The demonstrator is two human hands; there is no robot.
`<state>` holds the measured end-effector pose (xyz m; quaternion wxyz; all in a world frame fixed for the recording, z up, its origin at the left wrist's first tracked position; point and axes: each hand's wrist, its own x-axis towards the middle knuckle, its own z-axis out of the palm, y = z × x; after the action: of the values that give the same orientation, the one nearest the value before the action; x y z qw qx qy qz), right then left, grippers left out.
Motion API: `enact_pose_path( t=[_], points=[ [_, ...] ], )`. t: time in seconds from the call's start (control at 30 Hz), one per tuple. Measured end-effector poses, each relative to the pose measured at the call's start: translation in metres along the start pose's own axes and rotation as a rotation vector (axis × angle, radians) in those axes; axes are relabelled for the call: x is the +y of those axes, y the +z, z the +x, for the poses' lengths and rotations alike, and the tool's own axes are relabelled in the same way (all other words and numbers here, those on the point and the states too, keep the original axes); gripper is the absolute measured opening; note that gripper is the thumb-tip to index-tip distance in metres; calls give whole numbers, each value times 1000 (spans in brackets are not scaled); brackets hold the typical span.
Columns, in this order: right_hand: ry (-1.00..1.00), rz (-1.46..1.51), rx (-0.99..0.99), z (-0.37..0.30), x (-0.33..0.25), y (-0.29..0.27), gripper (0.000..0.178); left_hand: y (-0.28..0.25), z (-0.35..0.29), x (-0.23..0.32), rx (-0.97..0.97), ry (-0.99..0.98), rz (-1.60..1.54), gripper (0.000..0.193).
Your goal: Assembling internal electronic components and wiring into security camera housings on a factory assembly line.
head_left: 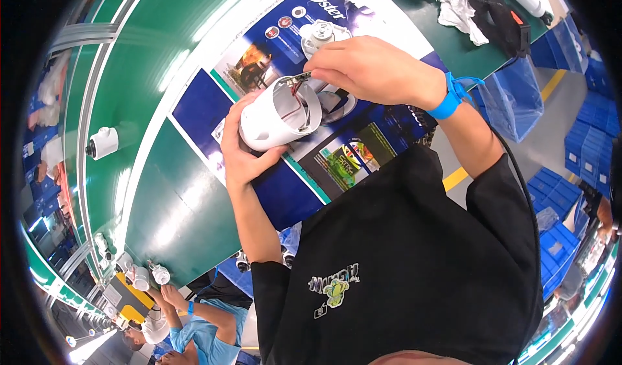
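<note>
A white, hollow, rounded plastic housing (265,120) lies tilted with its open end toward the right. My left hand (241,154) is wrapped round its left side, thumb below and fingers behind. Inside the opening show red and dark wires (298,99). At the upper rim of that opening, my right hand (372,70) has thumb and forefinger pinched together; what sits between them is too small to make out. Just beyond the right fingertips is a white part with a round disc (320,33). A blue band circles my right wrist.
Printed cardboard (285,200) covers the green bench (184,200) under my hands. A white unit with a black end (103,143) stands on the green belt at left. White crumpled cloth (461,15) lies at upper right. Blue crates (560,255) stand at right; a co-worker (210,326) works at lower left.
</note>
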<state>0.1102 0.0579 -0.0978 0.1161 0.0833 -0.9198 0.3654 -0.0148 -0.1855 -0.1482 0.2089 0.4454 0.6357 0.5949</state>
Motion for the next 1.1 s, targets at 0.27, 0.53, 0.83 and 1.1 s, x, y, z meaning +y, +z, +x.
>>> enact_pose_path(
  t=[0.27, 0.53, 0.83, 1.1],
  points=[
    [25, -288, -92, 17, -18, -2, 15, 1, -3, -3, -23, -37, -82, 82],
    [32, -74, -160, 33, -13, -15, 13, 6, -8, -2, 46, -129, -184, 84],
    [-21, -386, -238, 49, -9, -13, 32, 13, -4, 1, 86, -206, -193, 87],
    [-201, -87, -211, 60, 25, -49, 55, 11, -3, -5, 61, -206, -218, 88]
  ],
)
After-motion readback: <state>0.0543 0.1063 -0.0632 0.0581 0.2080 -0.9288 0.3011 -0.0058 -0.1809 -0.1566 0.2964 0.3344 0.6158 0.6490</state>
